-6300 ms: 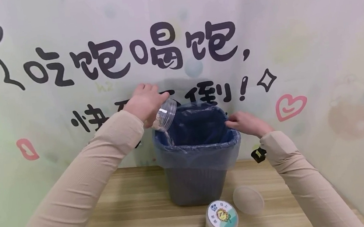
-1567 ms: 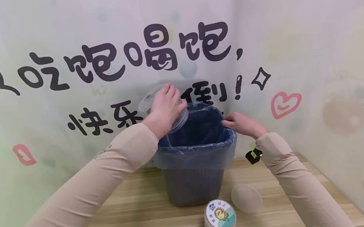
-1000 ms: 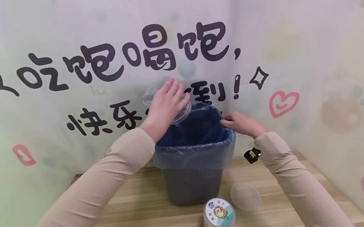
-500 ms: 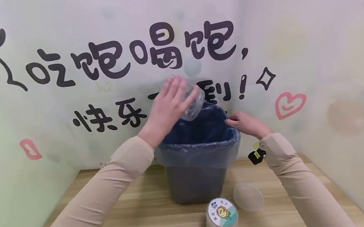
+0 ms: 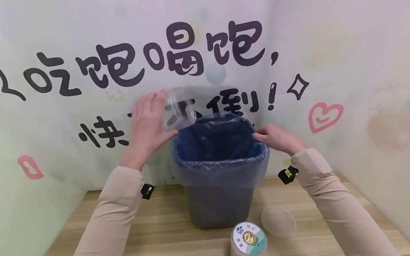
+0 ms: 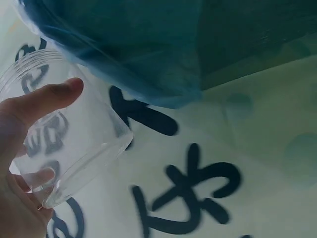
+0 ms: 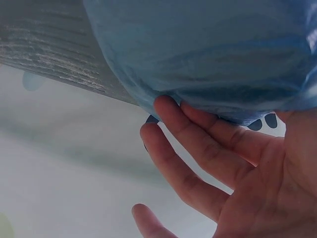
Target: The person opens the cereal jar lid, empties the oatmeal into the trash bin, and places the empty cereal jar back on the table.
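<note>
My left hand grips a clear, see-through jar tilted beside the bin's upper left rim. In the left wrist view the thumb and fingers wrap round the jar, and no contents show in it. A grey bin lined with a blue bag stands upright on the table. At the bin's right rim my right hand pinches the edge of the bag; in the right wrist view several fingers of the hand lie along the bag's outside.
A lidded jar with a sunflower label stands on the wooden table in front of the bin. A round translucent lid lies to its right. Behind the bin hangs a printed cloth with large dark characters.
Over six seconds ago, pale material poured from the jar into the bin. Since half a second ago my left hand has moved left with the jar. My right hand has stayed at the rim.
</note>
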Tool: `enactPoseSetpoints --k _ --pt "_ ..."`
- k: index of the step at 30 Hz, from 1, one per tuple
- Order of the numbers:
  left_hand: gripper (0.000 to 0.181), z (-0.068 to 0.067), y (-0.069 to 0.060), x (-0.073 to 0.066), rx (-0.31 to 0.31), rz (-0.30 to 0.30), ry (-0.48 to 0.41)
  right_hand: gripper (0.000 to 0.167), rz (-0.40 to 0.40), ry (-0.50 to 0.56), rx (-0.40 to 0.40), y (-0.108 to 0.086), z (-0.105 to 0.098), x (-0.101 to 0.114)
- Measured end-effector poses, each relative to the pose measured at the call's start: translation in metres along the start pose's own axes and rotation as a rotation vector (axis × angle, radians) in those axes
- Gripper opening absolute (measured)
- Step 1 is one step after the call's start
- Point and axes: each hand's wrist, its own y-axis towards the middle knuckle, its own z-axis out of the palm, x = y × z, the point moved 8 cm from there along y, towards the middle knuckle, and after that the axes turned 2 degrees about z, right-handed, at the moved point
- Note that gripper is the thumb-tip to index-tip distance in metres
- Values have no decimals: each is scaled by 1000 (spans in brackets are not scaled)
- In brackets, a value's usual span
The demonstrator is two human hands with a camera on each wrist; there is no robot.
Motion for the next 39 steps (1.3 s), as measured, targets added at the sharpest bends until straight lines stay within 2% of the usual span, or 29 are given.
enactPoseSetpoints --k 3,5,7,11,13,18,21,24,30,34,39 --pt "111 9 -17 27 -12 -158 -155 30 0 -1 -2 0 1 0" --pt "112 19 -32 44 -10 -264 -231 30 -3 0 -12 0 0 1" --pt "111 30 -48 59 -11 -341 -289 30 -9 0 -17 1 0 2" --pt "108 55 -84 81 -11 -422 -350 31 -11 0 -14 1 0 3" --pt "107 70 -102 89 14 -450 -397 31 -3 3 -10 0 1 3" --pt "111 109 -145 96 154 -511 -604 30 16 18 -4 -1 1 0" --pt "111 128 -168 92 239 -512 -717 29 14 24 -8 -1 1 -1" --pt "110 145 -189 86 297 -510 -810 29 14 22 -12 0 0 -2" --pt "101 165 -224 73 351 -480 -992 29 14 22 -11 0 1 -2" --pt "101 171 -237 63 408 -406 -1049 29 13 26 -6 -1 1 -1" --pt "107 176 -245 55 465 -335 -1083 28 17 34 -11 -1 1 -1"
